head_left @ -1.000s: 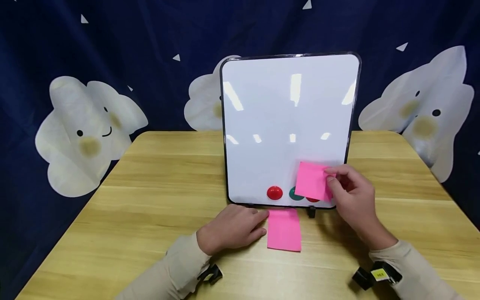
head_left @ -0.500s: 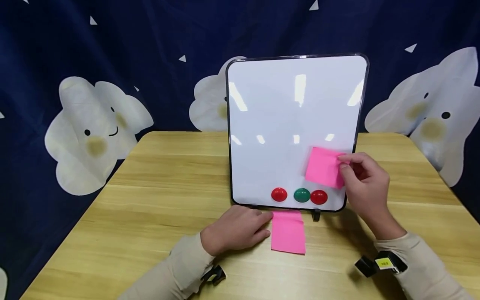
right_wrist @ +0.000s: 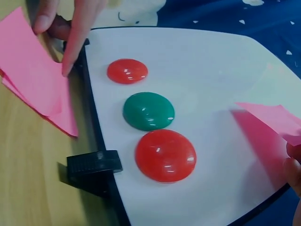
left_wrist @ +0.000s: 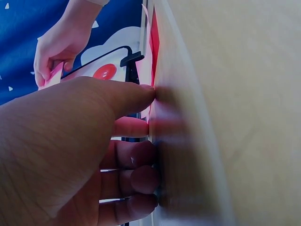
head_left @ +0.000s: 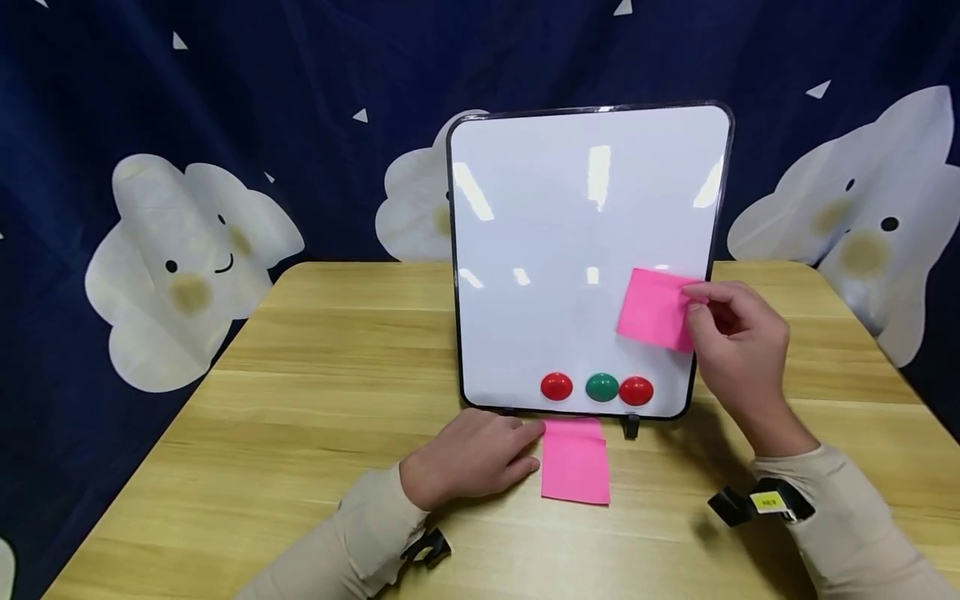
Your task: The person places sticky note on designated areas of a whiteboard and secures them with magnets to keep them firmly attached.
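My right hand (head_left: 742, 350) pinches a pink sticky note (head_left: 654, 310) by its right edge between thumb and index finger. The note is in front of the lower right of a whiteboard (head_left: 540, 333); in the right wrist view the sheet (right_wrist: 277, 121) stands off the surface and casts a pink tint. My left hand (head_left: 476, 457) rests on the table, a fingertip touching the left edge of the other pink sticky notes (head_left: 576, 471) below the board. In the right wrist view those notes (right_wrist: 33, 70) appear as overlapping layers.
Along the board's bottom sit a red magnet (head_left: 557, 387), a green magnet (head_left: 602, 387) and another red magnet (head_left: 636, 391). A black foot (head_left: 632, 427) supports the board on the wooden table (head_left: 337, 350). Behind hangs a dark blue curtain (head_left: 300, 67) with clouds.
The right hand has carried its sticky note upward and slightly right. The green and right red magnets, partly covered before, now show whole. The left hand stays by the notes on the table.
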`<state>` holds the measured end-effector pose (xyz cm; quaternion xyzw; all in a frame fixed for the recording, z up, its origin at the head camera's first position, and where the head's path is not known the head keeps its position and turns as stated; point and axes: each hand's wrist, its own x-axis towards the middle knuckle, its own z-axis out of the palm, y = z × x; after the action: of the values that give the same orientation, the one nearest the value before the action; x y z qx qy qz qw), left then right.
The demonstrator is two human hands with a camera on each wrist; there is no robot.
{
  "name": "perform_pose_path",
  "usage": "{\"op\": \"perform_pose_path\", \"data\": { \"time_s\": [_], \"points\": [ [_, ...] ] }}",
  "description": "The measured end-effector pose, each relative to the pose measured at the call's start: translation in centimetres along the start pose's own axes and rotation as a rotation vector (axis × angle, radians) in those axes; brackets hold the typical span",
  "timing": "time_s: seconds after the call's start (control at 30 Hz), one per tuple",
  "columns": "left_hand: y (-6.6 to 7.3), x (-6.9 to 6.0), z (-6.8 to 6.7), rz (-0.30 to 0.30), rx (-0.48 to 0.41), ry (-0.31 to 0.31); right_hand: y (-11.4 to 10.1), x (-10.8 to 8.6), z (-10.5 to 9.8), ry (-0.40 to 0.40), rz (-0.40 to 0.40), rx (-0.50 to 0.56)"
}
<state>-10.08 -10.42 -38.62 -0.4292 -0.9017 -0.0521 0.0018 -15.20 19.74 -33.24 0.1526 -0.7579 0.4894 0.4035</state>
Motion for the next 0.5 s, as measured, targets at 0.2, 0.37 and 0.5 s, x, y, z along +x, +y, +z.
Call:
{"op": "perform_pose_path", "data": {
  "time_s": [0.2, 0.37, 0.5],
  "points": [
    [-0.1, 0.0, 0.1, 0.007, 0.005, 0.022, 0.5, 0.7, -0.2, 0.002, -0.015, -0.009],
    [-0.1, 0.0, 0.1, 0.011, 0.008, 0.027, 0.7, 1.0, -0.1, 0.018, -0.011, -0.015],
    [-0.1, 0.0, 0.2, 0.012, 0.005, 0.027, 0.8, 1.4, -0.2, 0.030, -0.018, -0.044]
  ]
}}
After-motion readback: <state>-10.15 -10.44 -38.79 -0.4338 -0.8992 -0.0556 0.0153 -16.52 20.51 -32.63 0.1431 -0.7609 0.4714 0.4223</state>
